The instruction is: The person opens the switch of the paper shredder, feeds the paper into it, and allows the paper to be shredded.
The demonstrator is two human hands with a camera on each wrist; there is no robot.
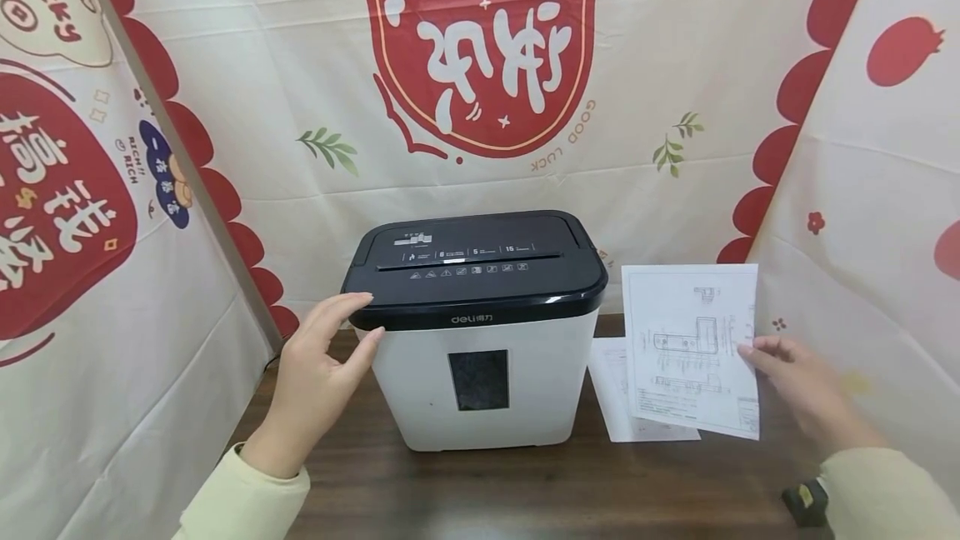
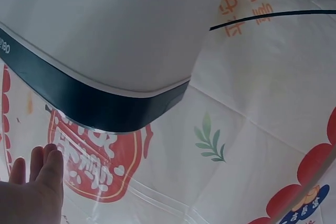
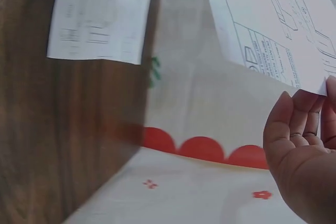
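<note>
A white paper shredder (image 1: pixel 540 382) with a black lid (image 1: pixel 480 283) stands upright on the dark wooden table. My left hand (image 1: pixel 315 373) is beside the lid's front left corner, thumb and forefinger spread apart. In the left wrist view, a gap shows between those fingers and the shredder (image 2: pixel 131 30). On the right, my right hand (image 1: pixel 798 386) pinches a printed drawing sheet (image 1: pixel 686 365) by its right edge, holding it raised. The right wrist view shows this sheet (image 3: pixel 283 19) at the fingertips. Partly behind it, another paper (image 1: pixel 609 386) lies on the table.
A small black object with a yellow patch (image 1: pixel 806 502) sits by the right sleeve. Printed cloth (image 1: pixel 300 215) walls in the table at the back and both sides. The lid's narrow slot (image 1: pixel 468 262) faces up. A black cable (image 2: pixel 273 17) runs left of the shredder.
</note>
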